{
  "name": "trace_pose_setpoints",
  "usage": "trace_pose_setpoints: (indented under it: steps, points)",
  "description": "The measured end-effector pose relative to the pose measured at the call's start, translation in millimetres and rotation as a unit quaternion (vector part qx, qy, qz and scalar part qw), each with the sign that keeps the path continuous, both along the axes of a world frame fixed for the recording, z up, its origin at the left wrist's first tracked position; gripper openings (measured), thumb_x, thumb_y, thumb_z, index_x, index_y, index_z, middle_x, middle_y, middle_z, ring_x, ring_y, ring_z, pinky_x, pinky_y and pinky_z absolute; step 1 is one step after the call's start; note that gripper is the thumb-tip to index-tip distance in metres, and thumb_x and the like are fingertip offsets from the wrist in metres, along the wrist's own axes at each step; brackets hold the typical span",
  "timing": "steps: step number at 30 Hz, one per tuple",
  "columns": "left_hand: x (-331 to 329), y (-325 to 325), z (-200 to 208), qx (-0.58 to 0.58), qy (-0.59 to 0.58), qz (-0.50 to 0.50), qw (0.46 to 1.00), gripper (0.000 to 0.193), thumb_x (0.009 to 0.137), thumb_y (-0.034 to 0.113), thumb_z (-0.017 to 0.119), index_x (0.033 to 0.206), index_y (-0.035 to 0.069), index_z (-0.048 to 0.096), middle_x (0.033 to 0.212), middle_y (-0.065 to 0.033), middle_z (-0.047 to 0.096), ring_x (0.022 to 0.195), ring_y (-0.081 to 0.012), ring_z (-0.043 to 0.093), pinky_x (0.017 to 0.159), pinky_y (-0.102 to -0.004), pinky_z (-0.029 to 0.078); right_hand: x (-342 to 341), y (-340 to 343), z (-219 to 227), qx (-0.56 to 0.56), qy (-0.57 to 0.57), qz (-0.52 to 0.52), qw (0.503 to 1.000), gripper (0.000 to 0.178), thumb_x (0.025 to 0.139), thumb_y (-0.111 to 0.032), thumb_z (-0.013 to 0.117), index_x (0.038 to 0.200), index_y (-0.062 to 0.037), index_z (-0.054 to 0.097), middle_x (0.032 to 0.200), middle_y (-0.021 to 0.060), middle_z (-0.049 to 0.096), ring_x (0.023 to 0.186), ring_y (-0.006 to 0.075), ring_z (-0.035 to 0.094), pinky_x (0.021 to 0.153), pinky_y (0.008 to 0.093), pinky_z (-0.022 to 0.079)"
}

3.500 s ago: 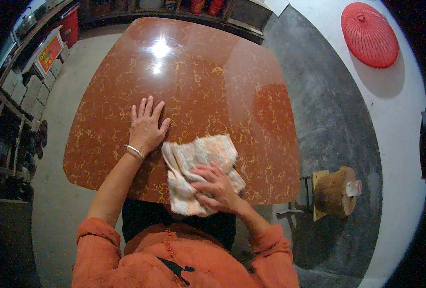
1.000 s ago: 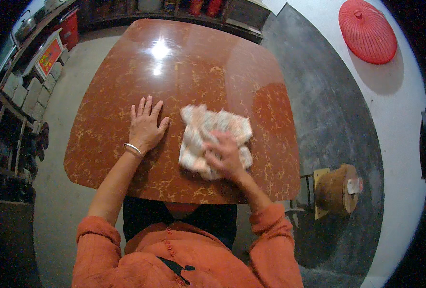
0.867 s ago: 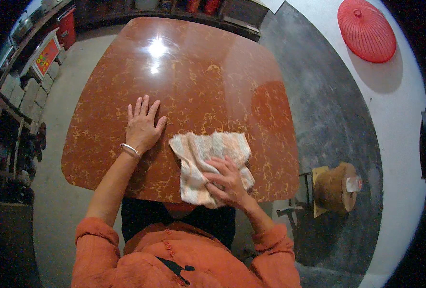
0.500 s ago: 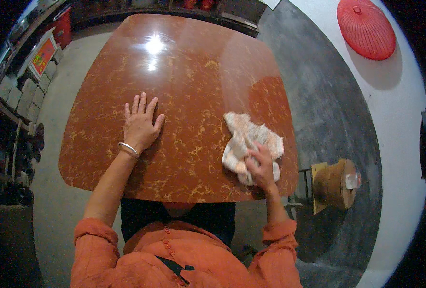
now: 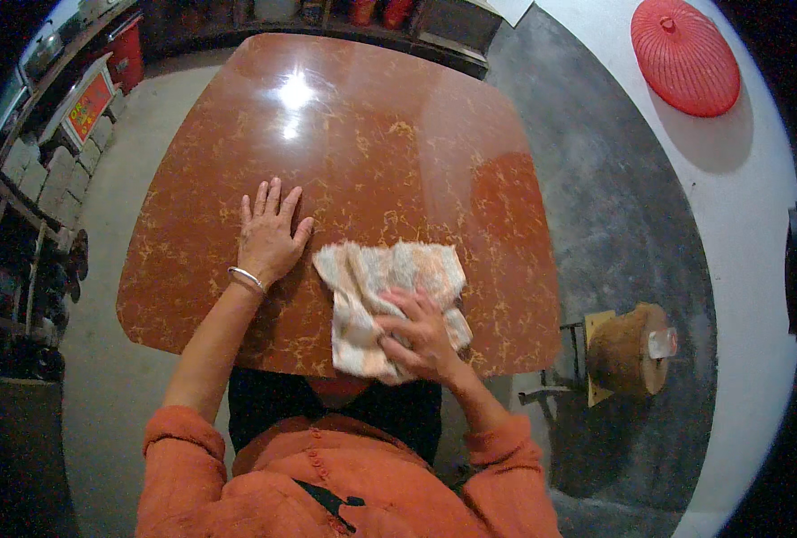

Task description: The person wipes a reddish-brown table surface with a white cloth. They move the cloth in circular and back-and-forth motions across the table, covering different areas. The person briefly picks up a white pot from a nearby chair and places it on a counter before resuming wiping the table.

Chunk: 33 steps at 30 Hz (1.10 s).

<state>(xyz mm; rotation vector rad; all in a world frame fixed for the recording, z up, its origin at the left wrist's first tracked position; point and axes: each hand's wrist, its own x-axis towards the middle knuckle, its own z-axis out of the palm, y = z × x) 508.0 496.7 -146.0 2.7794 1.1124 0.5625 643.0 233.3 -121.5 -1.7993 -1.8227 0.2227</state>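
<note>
A brown marbled table (image 5: 353, 161) with a glossy top stretches out in front of me. On its left half my left hand (image 5: 271, 235) lies flat, fingers spread, a silver bangle at the wrist. My right hand (image 5: 416, 336) presses on a white and peach cloth (image 5: 362, 278) near the table's front edge. The fingers are bent into the folds, and the cloth spreads out around them. One corner of it reaches the near edge of the tabletop.
Right of the table stands a round wooden block (image 5: 627, 350) on a metal frame. A red woven cover (image 5: 685, 58) hangs on the white wall. Along the left side are grey bricks (image 5: 57, 184) and a red bucket (image 5: 127, 54); shelves (image 5: 371, 31) line the far side.
My right hand has slid the cloth leftward and slightly nearer, from the table's right side to its middle. The cloth lies more spread out. My left hand keeps its place on the tabletop.
</note>
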Motion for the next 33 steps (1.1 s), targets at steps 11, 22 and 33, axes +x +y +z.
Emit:
trace_pose_setpoints:
  steps: [11,22,33]
  points:
    - [7.7,14.8,-18.6,0.009,0.015,0.013,1.0,0.056,0.092,0.045,0.047,0.14,0.018,0.039,0.149,-0.0135,0.03,0.139,-0.0311,0.023,0.112,-0.0515,0.013,108.3,0.6,-38.2,0.056,0.027,-0.248,0.967,0.027,0.076,-0.024,0.063,0.1,-0.0105,0.068,0.12,0.0163,0.057,0.116,0.034,0.049,0.101,0.0454,0.034]
    - [6.1,13.7,-16.5,0.014,0.001,0.011,1.0,0.056,0.089,0.045,0.051,0.137,0.018,0.041,0.148,-0.0131,0.031,0.138,-0.0309,0.025,0.111,-0.0522,0.016,47.9,148.9,-38.2,0.117,-0.078,-0.209,0.968,0.022,0.079,-0.029,0.059,0.094,-0.0157,0.066,0.112,0.0147,0.059,0.111,0.0325,0.051,0.098,0.0469,0.034]
    - [4.1,8.0,-10.2,0.001,0.005,0.009,1.0,0.056,0.091,0.044,0.048,0.14,0.017,0.039,0.149,-0.0143,0.028,0.139,-0.0316,0.023,0.113,-0.0504,0.013,-28.9,4.8,-13.9,-0.007,0.017,0.056,0.998,0.029,0.078,-0.022,0.066,0.106,-0.0144,0.064,0.132,0.0091,0.049,0.128,0.0291,0.04,0.108,0.0522,0.023]
